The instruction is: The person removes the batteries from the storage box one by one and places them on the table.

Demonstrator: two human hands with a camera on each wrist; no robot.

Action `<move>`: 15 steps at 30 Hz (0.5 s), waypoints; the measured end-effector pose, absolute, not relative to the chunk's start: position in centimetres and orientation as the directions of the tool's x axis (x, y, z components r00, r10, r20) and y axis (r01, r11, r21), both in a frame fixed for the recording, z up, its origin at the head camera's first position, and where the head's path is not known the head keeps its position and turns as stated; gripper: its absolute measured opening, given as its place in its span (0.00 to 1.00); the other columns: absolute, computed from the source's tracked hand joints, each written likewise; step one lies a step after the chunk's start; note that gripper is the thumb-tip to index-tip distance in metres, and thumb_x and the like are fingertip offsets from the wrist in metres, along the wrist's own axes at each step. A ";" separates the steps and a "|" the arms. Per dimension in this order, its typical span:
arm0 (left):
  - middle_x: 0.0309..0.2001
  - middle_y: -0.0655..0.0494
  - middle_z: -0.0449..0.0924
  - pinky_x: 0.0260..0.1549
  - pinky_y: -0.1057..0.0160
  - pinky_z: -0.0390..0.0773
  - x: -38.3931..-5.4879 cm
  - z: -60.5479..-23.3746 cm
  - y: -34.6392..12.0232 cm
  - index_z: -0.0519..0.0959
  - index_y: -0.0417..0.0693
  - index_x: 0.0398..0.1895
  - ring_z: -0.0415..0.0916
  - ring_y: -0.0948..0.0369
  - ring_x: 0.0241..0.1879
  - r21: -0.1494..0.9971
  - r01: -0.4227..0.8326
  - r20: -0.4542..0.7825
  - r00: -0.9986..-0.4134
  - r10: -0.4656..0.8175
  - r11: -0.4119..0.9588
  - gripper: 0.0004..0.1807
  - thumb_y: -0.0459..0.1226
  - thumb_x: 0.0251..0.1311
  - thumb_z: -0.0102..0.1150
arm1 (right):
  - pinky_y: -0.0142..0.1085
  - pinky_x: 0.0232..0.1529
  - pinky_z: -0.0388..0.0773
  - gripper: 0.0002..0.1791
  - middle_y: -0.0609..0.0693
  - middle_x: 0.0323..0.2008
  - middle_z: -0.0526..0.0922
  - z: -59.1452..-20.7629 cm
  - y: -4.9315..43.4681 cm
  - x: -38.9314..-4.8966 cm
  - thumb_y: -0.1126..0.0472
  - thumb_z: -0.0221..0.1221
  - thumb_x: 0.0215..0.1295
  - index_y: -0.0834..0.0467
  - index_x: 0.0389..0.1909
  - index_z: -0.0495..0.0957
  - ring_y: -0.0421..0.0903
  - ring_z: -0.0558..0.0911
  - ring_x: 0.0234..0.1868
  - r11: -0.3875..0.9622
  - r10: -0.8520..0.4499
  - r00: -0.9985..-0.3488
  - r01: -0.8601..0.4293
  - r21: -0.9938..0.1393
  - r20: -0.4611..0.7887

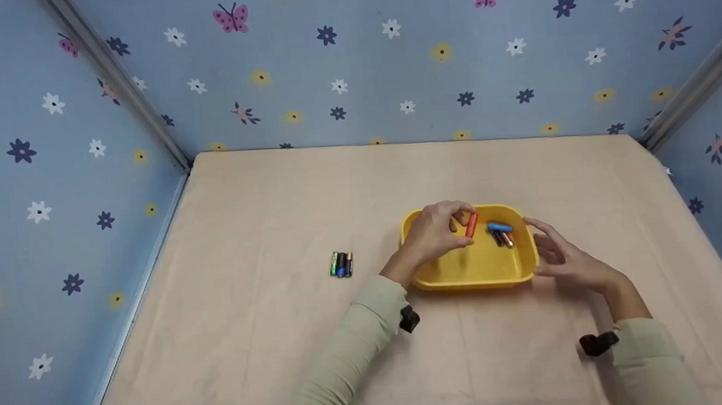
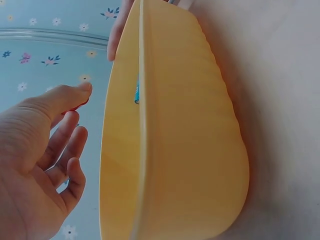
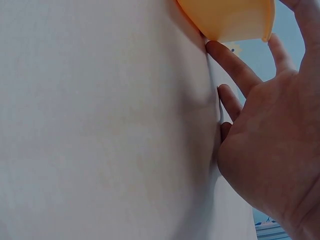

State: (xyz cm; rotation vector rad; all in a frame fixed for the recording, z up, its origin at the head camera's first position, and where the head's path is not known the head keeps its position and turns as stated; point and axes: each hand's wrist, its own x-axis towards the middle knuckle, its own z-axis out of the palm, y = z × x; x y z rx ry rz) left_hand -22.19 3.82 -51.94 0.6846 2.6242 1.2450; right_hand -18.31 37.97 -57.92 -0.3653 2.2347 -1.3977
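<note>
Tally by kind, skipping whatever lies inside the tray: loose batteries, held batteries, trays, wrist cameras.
Loose batteries: 3
Red battery, pinched by the left hand: 1
Yellow tray: 1
Wrist cameras: 2
Total: 7

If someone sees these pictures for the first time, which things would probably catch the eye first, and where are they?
Probably the bright yellow tray, right of centre on the pale table, with the right hand at its right end. Next, the small red cylinder, which the left hand pinches above the tray. Then three batteries side by side on the table, left of the tray.
</note>
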 end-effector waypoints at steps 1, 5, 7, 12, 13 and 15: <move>0.54 0.52 0.90 0.51 0.69 0.83 -22.2 -51.9 3.7 0.86 0.50 0.69 0.85 0.58 0.49 0.763 0.337 0.055 -0.884 0.464 0.551 0.27 0.36 0.67 0.81 | 0.83 0.82 0.41 0.56 0.70 0.91 0.50 -57.9 38.0 -18.3 0.60 0.67 0.80 0.40 0.94 0.40 0.78 0.44 0.91 0.439 -0.463 -0.850 0.025 -0.898 -0.250; 0.53 0.52 0.90 0.51 0.69 0.82 -22.3 -51.9 3.1 0.86 0.50 0.68 0.84 0.59 0.48 0.746 0.348 0.068 -0.888 0.455 0.568 0.27 0.37 0.66 0.82 | 0.84 0.81 0.42 0.56 0.70 0.92 0.49 -58.0 38.0 -18.3 0.60 0.67 0.80 0.40 0.94 0.40 0.78 0.44 0.91 0.443 -0.461 -0.850 0.029 -0.896 -0.255; 0.53 0.51 0.91 0.51 0.68 0.82 -22.3 -51.8 2.6 0.87 0.50 0.68 0.85 0.58 0.49 0.738 0.357 0.081 -0.890 0.450 0.573 0.27 0.37 0.66 0.82 | 0.84 0.81 0.42 0.56 0.70 0.91 0.50 -58.0 38.1 -18.3 0.60 0.67 0.80 0.40 0.94 0.40 0.78 0.45 0.91 0.442 -0.462 -0.850 0.029 -0.897 -0.255; 0.52 0.50 0.91 0.52 0.64 0.83 -22.5 -51.6 1.1 0.87 0.50 0.68 0.86 0.56 0.49 0.752 0.346 0.095 -0.900 0.426 0.562 0.28 0.36 0.66 0.82 | 0.83 0.82 0.44 0.56 0.70 0.91 0.52 -58.1 38.1 -18.5 0.61 0.66 0.81 0.41 0.94 0.40 0.78 0.48 0.91 0.430 -0.474 -0.845 0.023 -0.902 -0.248; 0.52 0.49 0.91 0.52 0.64 0.83 -22.5 -51.6 0.7 0.86 0.49 0.68 0.86 0.55 0.49 0.756 0.342 0.098 -0.902 0.421 0.558 0.28 0.36 0.65 0.82 | 0.82 0.82 0.44 0.56 0.70 0.91 0.52 -58.0 38.1 -18.5 0.61 0.66 0.81 0.41 0.94 0.40 0.78 0.49 0.91 0.430 -0.475 -0.844 0.022 -0.903 -0.247; 0.52 0.48 0.91 0.51 0.63 0.83 -22.6 -51.5 0.0 0.86 0.49 0.69 0.86 0.54 0.49 0.763 0.333 0.098 -0.907 0.410 0.554 0.29 0.35 0.65 0.82 | 0.82 0.82 0.45 0.56 0.70 0.91 0.52 -58.0 38.2 -18.5 0.61 0.66 0.80 0.41 0.94 0.40 0.78 0.50 0.91 0.428 -0.475 -0.845 0.022 -0.903 -0.245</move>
